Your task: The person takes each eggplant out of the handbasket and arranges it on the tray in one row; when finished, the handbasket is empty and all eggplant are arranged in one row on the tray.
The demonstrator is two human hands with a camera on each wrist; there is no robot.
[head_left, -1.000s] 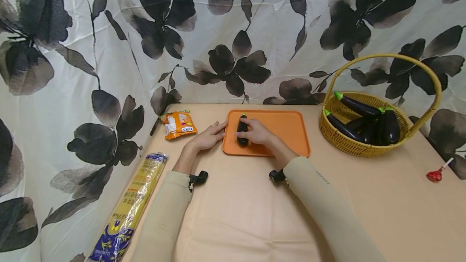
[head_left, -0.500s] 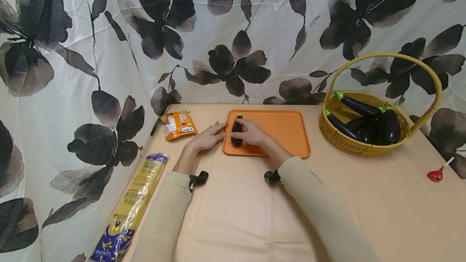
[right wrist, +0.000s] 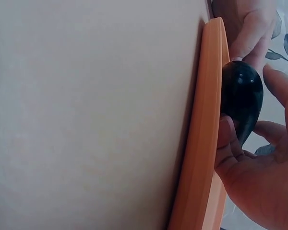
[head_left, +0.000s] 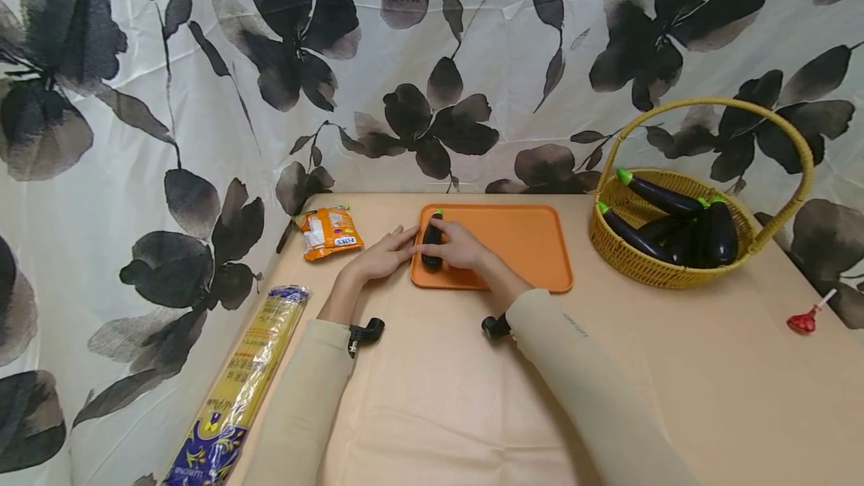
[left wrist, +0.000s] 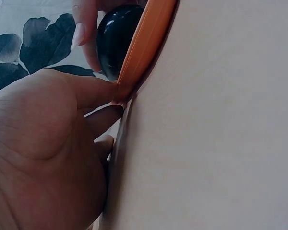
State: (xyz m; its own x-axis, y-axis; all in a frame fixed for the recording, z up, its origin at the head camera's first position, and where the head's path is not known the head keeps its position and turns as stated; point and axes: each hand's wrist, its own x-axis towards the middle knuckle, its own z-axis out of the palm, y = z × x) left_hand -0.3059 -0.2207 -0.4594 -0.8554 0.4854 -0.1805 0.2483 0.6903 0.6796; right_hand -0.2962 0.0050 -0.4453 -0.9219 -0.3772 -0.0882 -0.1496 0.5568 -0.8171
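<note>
A dark eggplant (head_left: 431, 244) with a green stem end lies lengthwise near the left side of the orange tray (head_left: 513, 246). My right hand (head_left: 462, 247) holds it, thumb toward its near end and fingers farther up; the right wrist view shows the eggplant's rounded end (right wrist: 241, 88) beside the thumb. My left hand (head_left: 382, 255) rests at the tray's left rim with fingers extended. In the left wrist view, the left thumb (left wrist: 93, 91) touches the tray rim (left wrist: 144, 43), and the other fingertips are partly hidden.
A yellow wicker basket (head_left: 624, 270) with several eggplants stands on the right. A red lollipop (head_left: 803, 322) lies near the right edge. An orange snack packet (head_left: 331, 232) sits at the back left, above a long spaghetti pack (head_left: 236, 388). A floral cloth hangs behind.
My right hand and the eggplant have moved left across the tray, toward its left rim. The left hand stays at the tray's edge.
</note>
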